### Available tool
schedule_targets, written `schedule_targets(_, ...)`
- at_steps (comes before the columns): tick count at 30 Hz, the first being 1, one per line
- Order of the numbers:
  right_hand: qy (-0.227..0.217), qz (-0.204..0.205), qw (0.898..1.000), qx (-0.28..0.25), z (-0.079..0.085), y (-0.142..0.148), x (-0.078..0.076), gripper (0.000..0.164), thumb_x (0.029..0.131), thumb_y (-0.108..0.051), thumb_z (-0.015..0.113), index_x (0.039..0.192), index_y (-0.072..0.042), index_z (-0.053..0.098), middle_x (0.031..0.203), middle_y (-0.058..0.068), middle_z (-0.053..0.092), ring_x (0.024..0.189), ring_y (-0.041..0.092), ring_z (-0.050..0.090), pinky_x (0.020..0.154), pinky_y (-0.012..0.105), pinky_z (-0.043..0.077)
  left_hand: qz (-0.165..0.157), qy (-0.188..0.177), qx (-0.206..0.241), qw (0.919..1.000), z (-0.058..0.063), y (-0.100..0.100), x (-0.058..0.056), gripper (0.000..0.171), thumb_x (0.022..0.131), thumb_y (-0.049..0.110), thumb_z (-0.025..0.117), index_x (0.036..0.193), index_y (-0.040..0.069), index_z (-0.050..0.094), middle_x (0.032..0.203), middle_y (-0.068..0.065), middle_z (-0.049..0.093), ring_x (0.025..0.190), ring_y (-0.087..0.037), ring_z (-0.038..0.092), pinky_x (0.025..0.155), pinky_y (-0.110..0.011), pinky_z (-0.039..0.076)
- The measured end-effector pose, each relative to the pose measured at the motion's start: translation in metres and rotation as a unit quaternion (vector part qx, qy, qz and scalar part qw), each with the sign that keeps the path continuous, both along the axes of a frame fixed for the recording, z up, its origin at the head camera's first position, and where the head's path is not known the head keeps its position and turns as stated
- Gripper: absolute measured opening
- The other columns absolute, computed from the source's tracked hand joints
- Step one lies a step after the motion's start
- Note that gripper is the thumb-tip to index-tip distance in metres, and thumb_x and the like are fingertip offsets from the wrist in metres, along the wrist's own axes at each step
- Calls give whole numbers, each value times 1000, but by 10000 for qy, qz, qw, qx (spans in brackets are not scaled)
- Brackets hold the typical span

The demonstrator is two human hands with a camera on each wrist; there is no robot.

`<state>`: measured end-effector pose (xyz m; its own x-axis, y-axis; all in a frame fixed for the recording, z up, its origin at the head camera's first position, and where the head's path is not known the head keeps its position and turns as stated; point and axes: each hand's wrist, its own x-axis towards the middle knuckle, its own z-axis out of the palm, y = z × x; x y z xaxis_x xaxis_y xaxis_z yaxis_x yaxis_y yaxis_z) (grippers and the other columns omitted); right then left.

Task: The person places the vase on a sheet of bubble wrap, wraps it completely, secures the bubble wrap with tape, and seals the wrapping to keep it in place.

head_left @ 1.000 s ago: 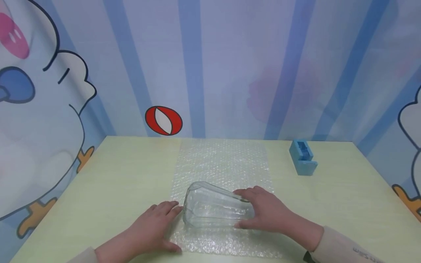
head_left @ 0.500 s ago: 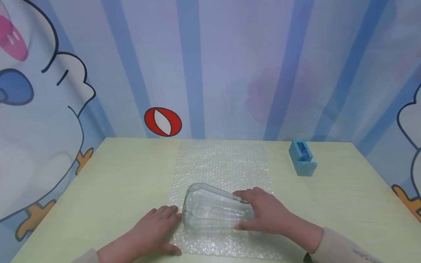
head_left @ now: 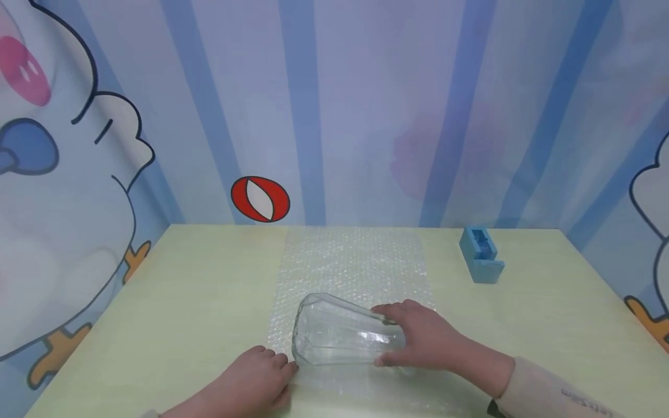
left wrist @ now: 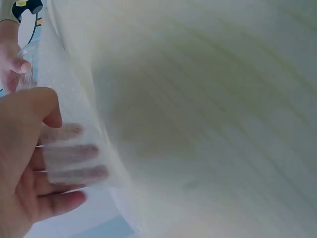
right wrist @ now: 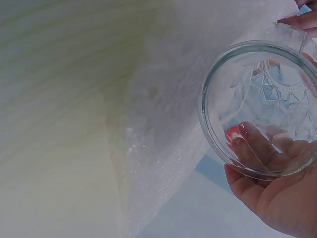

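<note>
A clear glass vase [head_left: 340, 339] lies on its side on a sheet of bubble wrap [head_left: 355, 261] in the head view. My right hand [head_left: 428, 337] grips its right end, thumb on the near side and fingers on the far side. The right wrist view shows the round rim [right wrist: 204, 106] of the vase beside that hand [right wrist: 282, 198]. At the sheet's near left part, my left hand [head_left: 256, 380] has curled fingers. In the left wrist view, several of its fingers show through the bubble wrap [left wrist: 74, 106], with the thumb on the other side, holding the sheet.
A blue tape dispenser [head_left: 482, 255] stands at the back right of the pale yellow table [head_left: 209, 278]. Behind the table rises a striped blue backdrop [head_left: 360, 116] with cartoon prints.
My left hand has gone from spread fingers beside the vase to curled fingers holding the bubble wrap, slightly nearer the front. The right hand and vase stay almost in place.
</note>
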<state>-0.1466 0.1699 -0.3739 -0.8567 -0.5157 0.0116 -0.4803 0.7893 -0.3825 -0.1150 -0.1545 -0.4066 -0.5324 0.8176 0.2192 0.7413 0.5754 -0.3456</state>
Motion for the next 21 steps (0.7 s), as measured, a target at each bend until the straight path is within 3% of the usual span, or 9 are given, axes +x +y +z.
schedule_targets(3, -26, 21, 10000, 5, 0, 0, 0, 83, 76, -57, 83, 142, -12, 59, 116, 1, 74, 106, 22, 63, 84, 39, 55, -198, 803, 273, 9962, -1, 0, -2, 34, 74, 44, 83, 71, 20, 60, 59, 9, 49, 50, -8, 41, 51, -21, 24)
schedule_targets(6, -163, 4, 9999, 7, 1, 0, -1, 83, 77, -57, 83, 143, -12, 58, 118, 2, 74, 107, 23, 63, 86, 40, 55, -476, 1649, 738, 9824, 0, 4, -5, 48, 68, 55, 85, 67, 19, 54, 59, 9, 47, 50, -8, 43, 50, -21, 27)
schedule_targets(10, -525, -91, 9986, -19, 5, -1, -4, 84, 78, -56, 83, 144, -12, 56, 122, 6, 74, 113, 27, 64, 94, 48, 55, -697, 2300, 1345, 9613, 3, 16, -9, 53, 63, 52, 87, 77, 14, 53, 71, 5, 49, 63, -12, 47, 58, -22, 34)
schedule_targets(12, -695, -155, 9975, -41, 6, -1, -5, 84, 78, -55, 83, 145, -11, 56, 124, 7, 73, 116, 29, 64, 98, 52, 53, -620, 2446, 1458, 9566, 3, 20, -9, 59, 59, 52, 88, 87, 14, 53, 84, 1, 54, 75, -15, 51, 67, -26, 40)
schedule_targets(14, -778, -204, 9968, -52, 7, -2, -7, 84, 78, -54, 84, 145, -11, 56, 125, 8, 73, 118, 31, 65, 100, 54, 53, -471, 2363, 1477, 9592, 4, 24, -9, 70, 56, 54, 90, 103, 15, 56, 102, -2, 59, 92, -18, 55, 78, -30, 44)
schedule_targets(16, -831, -255, 9962, -67, 8, -2, -8, 84, 77, -53, 84, 144, -11, 56, 124, 9, 73, 118, 31, 65, 100, 55, 53, -253, 2062, 1396, 9682, 4, 29, -8, 88, 55, 59, 91, 123, 17, 55, 123, -7, 59, 112, -23, 56, 92, -36, 47)
schedule_targets(18, -829, -278, 9961, -65, 8, -3, -8, 83, 77, -52, 85, 144, -11, 57, 124, 9, 73, 117, 31, 65, 100, 55, 53, -9, 1605, 1261, 9789, 5, 34, -7, 103, 58, 66, 89, 140, 18, 48, 141, -11, 53, 128, -27, 53, 101, -39, 49)
schedule_targets(21, -816, -272, 9963, -83, 7, -3, -8, 83, 77, -52, 85, 143, -11, 57, 124, 10, 74, 116, 31, 66, 99, 56, 54, 318, 917, 1071, 9895, 7, 41, -6, 112, 64, 71, 84, 150, 16, 41, 153, -16, 46, 141, -34, 49, 107, -44, 51)
